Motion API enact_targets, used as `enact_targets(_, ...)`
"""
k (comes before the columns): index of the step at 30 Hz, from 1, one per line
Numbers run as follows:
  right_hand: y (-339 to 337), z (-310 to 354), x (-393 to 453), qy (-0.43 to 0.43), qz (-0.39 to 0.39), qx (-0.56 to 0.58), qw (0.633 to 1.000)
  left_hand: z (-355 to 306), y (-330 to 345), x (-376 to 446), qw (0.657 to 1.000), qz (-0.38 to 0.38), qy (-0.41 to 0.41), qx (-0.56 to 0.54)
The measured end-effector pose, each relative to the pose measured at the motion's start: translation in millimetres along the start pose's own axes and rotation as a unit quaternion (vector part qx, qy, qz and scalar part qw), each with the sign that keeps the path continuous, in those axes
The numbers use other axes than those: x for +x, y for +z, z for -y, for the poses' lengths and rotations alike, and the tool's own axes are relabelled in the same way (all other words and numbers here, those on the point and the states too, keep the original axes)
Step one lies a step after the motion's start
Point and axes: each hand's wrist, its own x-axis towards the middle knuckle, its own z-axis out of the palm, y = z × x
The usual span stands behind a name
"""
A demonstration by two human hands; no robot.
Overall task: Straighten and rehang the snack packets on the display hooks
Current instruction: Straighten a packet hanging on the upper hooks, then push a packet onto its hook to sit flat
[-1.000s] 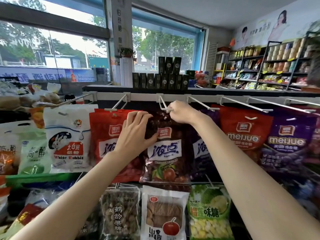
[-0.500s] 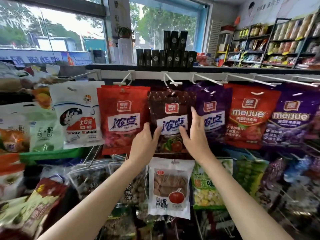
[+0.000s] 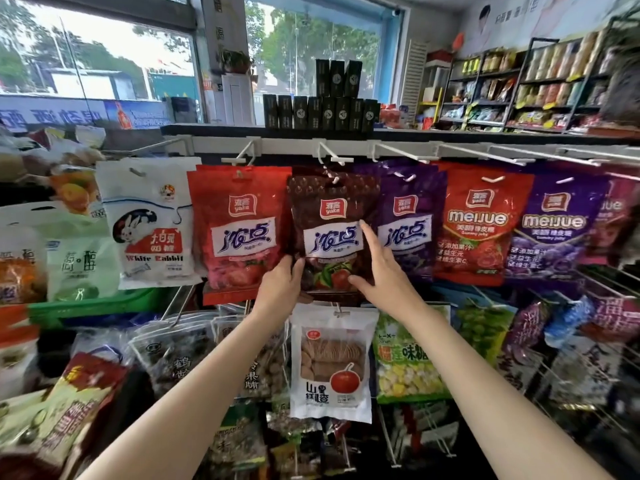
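A dark brown snack packet (image 3: 330, 216) hangs upright from a white display hook (image 3: 329, 155) in the top row, between a red packet (image 3: 239, 226) and a purple packet (image 3: 408, 216). My left hand (image 3: 280, 284) touches the brown packet's lower left edge with relaxed fingers. My right hand (image 3: 379, 268) lies flat against its right side, fingers straight and pointing up. Neither hand grips the packet.
White Rabbit bag (image 3: 150, 220) hangs at the left, two meijue packets (image 3: 479, 223) at the right. More white hooks (image 3: 450, 152) jut forward along the rail. A lower row holds a white haw-slice packet (image 3: 330, 362) and others. Black boxes (image 3: 318, 109) stand on the counter above.
My right hand left the hook and both hands slid down the brown packet to its lower half. The packet now hangs straight from its hook.
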Motion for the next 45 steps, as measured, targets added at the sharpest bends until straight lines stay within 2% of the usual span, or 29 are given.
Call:
enact_targets(2,-0.9,1.7,-1.5,-0.007,-0.008,-0.004,1.0,1.1,-4.8,0.1,0.999,-0.03,0.018,0.005)
enact_targets(10,-8.0,-3.6,-6.0,0.025,0.001,-0.018,1.0,5.0,-0.8,-8.4,0.999,-0.031,-0.004,-0.039)
enact_targets(13,-4.3,-2.5,-10.7,0.037,-0.002,-0.023,0.999,12.7,4.4,-9.8,0.995,-0.015,-0.025,-0.098)
enact_targets(15,-0.1,-2.0,-15.7,0.043,-0.002,-0.018,0.999,12.0,0.8,-18.9,0.997,-0.041,-0.018,-0.058)
enact_targets(18,-3.0,-5.0,-20.6,0.038,-0.004,-0.05,0.998,5.2,-6.6,-34.6,0.99,-0.128,0.057,-0.018)
enact_targets(20,-16.9,-6.0,-20.1,0.023,-0.052,-0.097,0.994,-8.8,-11.3,-41.3,0.979,-0.166,0.121,-0.011)
enact_targets(23,-51.3,-9.3,-7.9,-0.001,-0.2,-0.099,0.975,-40.6,-11.4,-37.7,0.96,-0.153,0.232,0.043)
enact_targets(25,-77.8,-14.7,7.6,-0.02,-0.249,-0.095,0.964,-67.4,-6.2,-31.6,0.941,-0.129,0.295,0.103)
enact_targets(27,-102.8,-19.1,29.7,-0.033,-0.227,-0.114,0.967,-92.7,1.9,-20.9,0.927,-0.117,0.321,0.151)
enact_targets(30,-132.9,-20.0,67.2,-0.032,-0.095,-0.151,0.983,-128.3,14.9,1.5,0.918,-0.134,0.311,0.207)
enact_targets(33,-147.9,-22.9,98.2,-0.02,0.052,-0.216,0.975,-154.4,25.8,29.1,0.919,-0.114,0.237,0.293)
enact_targets(35,-149.7,-27.3,113.2,-0.016,0.107,-0.241,0.964,-161.5,29.9,47.3,0.931,-0.081,0.172,0.311)
enact_targets(38,-146.9,-38.0,121.3,-0.06,0.099,-0.21,0.971,-155.5,31.9,68.2,0.93,-0.088,0.142,0.326)
enact_targets(41,-149.6,-51.4,114.7,-0.102,0.063,-0.134,0.984,-149.3,34.1,74.0,0.934,-0.134,0.124,0.307)
enact_targets(45,-161.7,-60.1,108.2,-0.154,0.054,-0.112,0.98,-145.9,39.5,76.8,0.954,-0.187,0.107,0.207)
